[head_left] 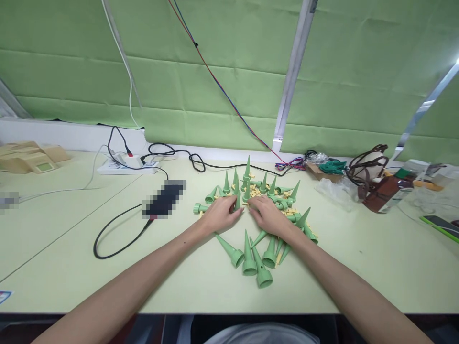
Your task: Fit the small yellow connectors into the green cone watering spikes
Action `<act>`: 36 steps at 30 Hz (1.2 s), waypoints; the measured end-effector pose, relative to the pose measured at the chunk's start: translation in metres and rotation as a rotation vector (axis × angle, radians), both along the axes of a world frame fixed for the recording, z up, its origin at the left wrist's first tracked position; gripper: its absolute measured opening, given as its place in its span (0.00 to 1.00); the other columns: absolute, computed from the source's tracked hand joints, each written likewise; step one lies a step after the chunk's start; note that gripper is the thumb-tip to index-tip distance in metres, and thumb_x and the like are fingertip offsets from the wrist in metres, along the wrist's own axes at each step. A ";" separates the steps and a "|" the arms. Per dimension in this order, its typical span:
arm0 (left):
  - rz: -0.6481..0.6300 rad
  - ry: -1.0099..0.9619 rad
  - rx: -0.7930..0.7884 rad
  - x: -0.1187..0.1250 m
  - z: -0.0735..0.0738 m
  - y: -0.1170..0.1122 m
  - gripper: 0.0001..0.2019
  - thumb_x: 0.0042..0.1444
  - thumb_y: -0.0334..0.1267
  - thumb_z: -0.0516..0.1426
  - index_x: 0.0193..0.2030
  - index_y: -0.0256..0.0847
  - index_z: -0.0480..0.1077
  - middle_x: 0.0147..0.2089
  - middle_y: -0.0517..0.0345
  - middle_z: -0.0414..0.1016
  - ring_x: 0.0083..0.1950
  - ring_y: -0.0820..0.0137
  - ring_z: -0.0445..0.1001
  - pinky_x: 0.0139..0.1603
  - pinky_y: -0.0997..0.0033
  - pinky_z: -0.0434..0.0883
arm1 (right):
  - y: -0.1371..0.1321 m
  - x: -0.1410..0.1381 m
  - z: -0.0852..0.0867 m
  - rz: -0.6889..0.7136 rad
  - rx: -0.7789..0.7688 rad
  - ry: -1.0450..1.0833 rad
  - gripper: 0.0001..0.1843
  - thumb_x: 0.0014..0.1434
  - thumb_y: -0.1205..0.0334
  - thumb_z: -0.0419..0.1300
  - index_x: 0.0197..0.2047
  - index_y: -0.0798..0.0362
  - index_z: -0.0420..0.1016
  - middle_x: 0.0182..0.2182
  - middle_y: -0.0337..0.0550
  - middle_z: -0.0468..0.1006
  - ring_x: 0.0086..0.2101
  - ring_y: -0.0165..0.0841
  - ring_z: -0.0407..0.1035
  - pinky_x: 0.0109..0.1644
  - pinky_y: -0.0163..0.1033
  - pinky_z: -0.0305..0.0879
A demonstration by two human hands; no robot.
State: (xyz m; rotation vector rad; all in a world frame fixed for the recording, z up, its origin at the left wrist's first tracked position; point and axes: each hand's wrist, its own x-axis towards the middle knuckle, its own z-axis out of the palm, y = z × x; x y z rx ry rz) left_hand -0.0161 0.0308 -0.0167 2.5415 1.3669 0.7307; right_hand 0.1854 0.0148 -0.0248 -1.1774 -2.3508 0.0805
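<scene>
My left hand point(221, 213) is closed round a green plastic plant-watering spike point(238, 201), which stands point up at its fingertips. Close by on the right, my right hand point(264, 214) has its fingers curled down, with a small yellow plastic piece point(245, 205) at the tips. Both hands are low over a pile of more green spikes. Some of these stand upright, such as the tall spike point(247, 169) behind the hands; others lie on their sides. Small yellow pieces point(255, 190) are scattered among them. Several spikes point(249, 260) lie in front, near my right forearm.
A pixelated dark device point(164, 199) with a black cable lies left of the pile. Behind it is a white power strip point(125, 166). Brown cardboard pieces point(32, 156) are far left. At right sit a brown bottle point(387, 193), plastic bags point(339, 193) and a green-edged phone point(441, 227).
</scene>
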 end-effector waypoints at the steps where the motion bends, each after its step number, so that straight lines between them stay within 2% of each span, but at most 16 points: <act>1: 0.002 -0.005 0.001 0.000 -0.001 0.000 0.14 0.59 0.46 0.52 0.27 0.42 0.58 0.26 0.59 0.68 0.26 0.69 0.65 0.26 0.71 0.56 | 0.000 0.000 0.000 0.000 -0.002 -0.002 0.14 0.66 0.69 0.51 0.52 0.58 0.71 0.46 0.51 0.76 0.49 0.41 0.65 0.56 0.47 0.60; 13: -0.003 -0.056 -0.014 0.002 -0.003 0.001 0.14 0.59 0.46 0.52 0.26 0.42 0.57 0.24 0.61 0.66 0.25 0.71 0.64 0.25 0.71 0.55 | 0.002 -0.001 0.001 -0.026 -0.045 0.024 0.10 0.61 0.72 0.58 0.45 0.58 0.76 0.39 0.50 0.77 0.44 0.39 0.67 0.51 0.42 0.63; 22: 0.002 -0.080 -0.022 0.003 -0.003 -0.001 0.15 0.59 0.45 0.53 0.25 0.41 0.57 0.23 0.61 0.66 0.24 0.71 0.64 0.24 0.71 0.55 | 0.003 0.000 0.001 -0.026 -0.078 0.072 0.09 0.59 0.73 0.60 0.43 0.58 0.77 0.39 0.49 0.76 0.44 0.39 0.67 0.50 0.42 0.63; 36: 0.013 -0.087 -0.041 0.005 -0.004 -0.001 0.17 0.60 0.48 0.51 0.25 0.41 0.58 0.23 0.60 0.66 0.24 0.70 0.64 0.25 0.71 0.55 | 0.003 0.002 0.000 -0.002 -0.078 0.110 0.08 0.61 0.72 0.58 0.42 0.57 0.77 0.38 0.47 0.74 0.41 0.36 0.69 0.46 0.39 0.64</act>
